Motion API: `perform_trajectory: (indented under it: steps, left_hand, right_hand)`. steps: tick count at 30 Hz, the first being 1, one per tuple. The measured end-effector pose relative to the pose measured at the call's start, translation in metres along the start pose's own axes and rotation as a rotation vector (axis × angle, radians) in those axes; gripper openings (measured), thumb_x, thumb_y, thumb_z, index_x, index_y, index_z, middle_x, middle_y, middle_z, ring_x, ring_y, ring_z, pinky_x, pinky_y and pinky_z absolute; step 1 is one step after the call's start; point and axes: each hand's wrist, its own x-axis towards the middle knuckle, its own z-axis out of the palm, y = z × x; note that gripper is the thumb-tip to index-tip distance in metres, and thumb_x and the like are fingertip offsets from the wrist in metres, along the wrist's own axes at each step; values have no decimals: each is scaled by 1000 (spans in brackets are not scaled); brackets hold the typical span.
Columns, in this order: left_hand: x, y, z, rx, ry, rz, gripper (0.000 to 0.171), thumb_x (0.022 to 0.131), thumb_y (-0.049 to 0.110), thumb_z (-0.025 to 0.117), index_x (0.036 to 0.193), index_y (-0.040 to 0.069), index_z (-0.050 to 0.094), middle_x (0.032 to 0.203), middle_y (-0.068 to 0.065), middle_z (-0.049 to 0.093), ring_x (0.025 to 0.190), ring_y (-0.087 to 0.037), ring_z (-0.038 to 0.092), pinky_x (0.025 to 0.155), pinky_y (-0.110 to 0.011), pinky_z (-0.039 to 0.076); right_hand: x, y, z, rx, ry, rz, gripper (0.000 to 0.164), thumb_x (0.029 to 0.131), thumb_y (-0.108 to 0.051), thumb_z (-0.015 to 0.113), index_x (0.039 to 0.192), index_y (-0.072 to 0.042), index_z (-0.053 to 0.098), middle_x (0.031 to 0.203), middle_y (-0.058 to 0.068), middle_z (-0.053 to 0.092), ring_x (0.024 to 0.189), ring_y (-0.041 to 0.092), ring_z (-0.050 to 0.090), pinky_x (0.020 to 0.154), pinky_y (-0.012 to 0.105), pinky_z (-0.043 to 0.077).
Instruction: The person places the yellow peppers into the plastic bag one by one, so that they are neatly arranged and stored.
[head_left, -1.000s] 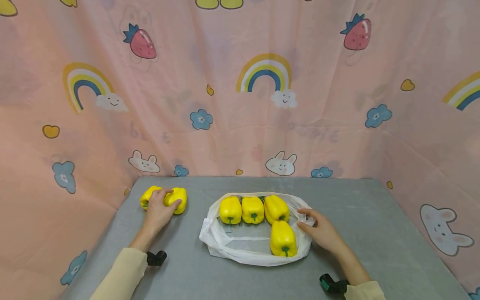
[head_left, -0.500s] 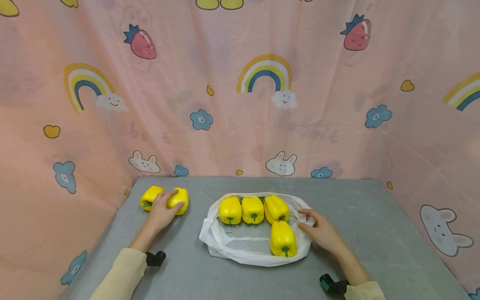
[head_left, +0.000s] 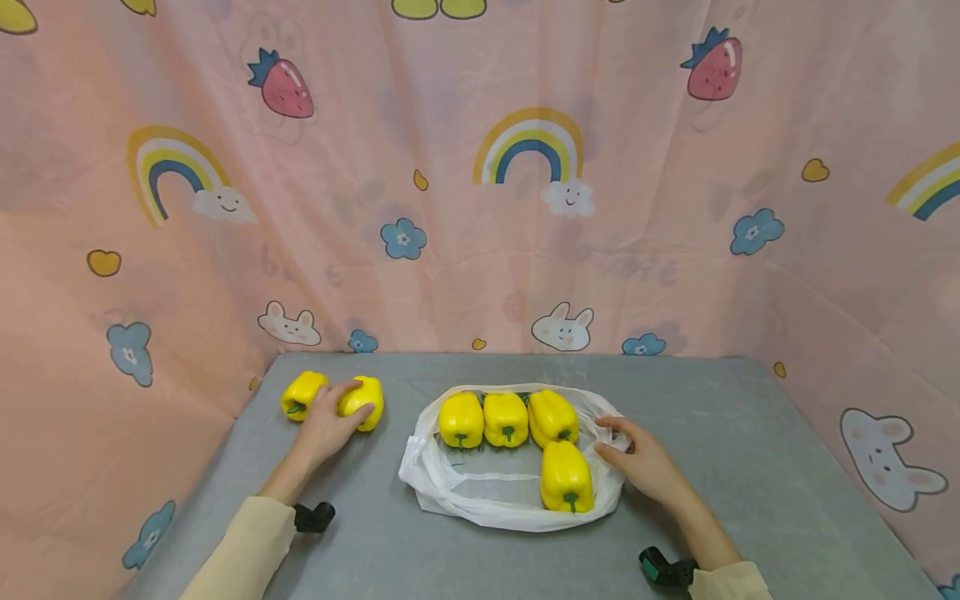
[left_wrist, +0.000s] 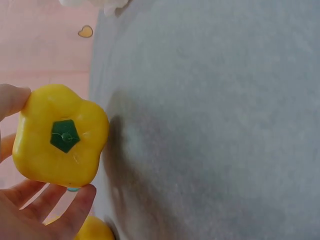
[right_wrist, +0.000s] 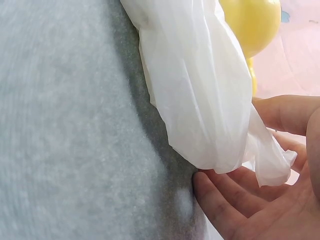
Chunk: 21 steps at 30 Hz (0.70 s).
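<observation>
My left hand (head_left: 327, 423) grips a yellow bell pepper (head_left: 365, 404) at the back left, thumb on one side and fingers on the other. The left wrist view has this bell pepper (left_wrist: 65, 160) with its green stem end towards the camera. A second yellow bell pepper (head_left: 302, 393) lies just left of that hand. In the middle, a white plastic bag (head_left: 510, 521) lies with its mouth spread wide, several yellow bell peppers (head_left: 505, 419) inside it. My right hand (head_left: 645, 467) holds the bag's right rim, with white plastic (right_wrist: 200, 90) between thumb and fingers.
A grey cloth (head_left: 450, 575) covers the table. Behind and beside it hangs a pink curtain (head_left: 465, 275) printed with rainbows and rabbits. Black devices sit at the left wrist (head_left: 313, 517) and the right wrist (head_left: 666, 569).
My left hand has moved slightly right with its bell pepper, away from the one on the left, which now shows more fully. The right hand and the bag stay as they were.
</observation>
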Motion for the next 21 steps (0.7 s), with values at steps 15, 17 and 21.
perform_trajectory:
  steps: [15, 17, 21]
  left_hand:
    - [-5, 28, 3, -40, -11, 7, 56, 96, 37, 71, 143, 9, 56, 134, -21, 50, 117, -36, 51, 103, -56, 42]
    - [-6, 33, 3, -39, -2, 16, 56, 95, 36, 72, 142, 10, 57, 133, -21, 51, 116, -36, 51, 101, -55, 43]
    - [-7, 42, 3, -41, 13, 38, 55, 95, 37, 72, 141, 10, 58, 131, -21, 51, 113, -35, 52, 98, -54, 45]
  right_hand:
    - [0, 2, 1, -8, 3, -1, 49, 98, -29, 68, 139, -4, 57, 130, 21, 57, 91, 25, 51, 74, 35, 44]
    - [0, 2, 1, -8, 4, -7, 50, 98, -29, 69, 139, -3, 57, 130, 21, 57, 92, 25, 51, 74, 35, 44]
    - [1, 2, 1, -6, 7, -21, 49, 98, -28, 69, 138, -3, 58, 129, 21, 57, 91, 25, 51, 74, 35, 44]
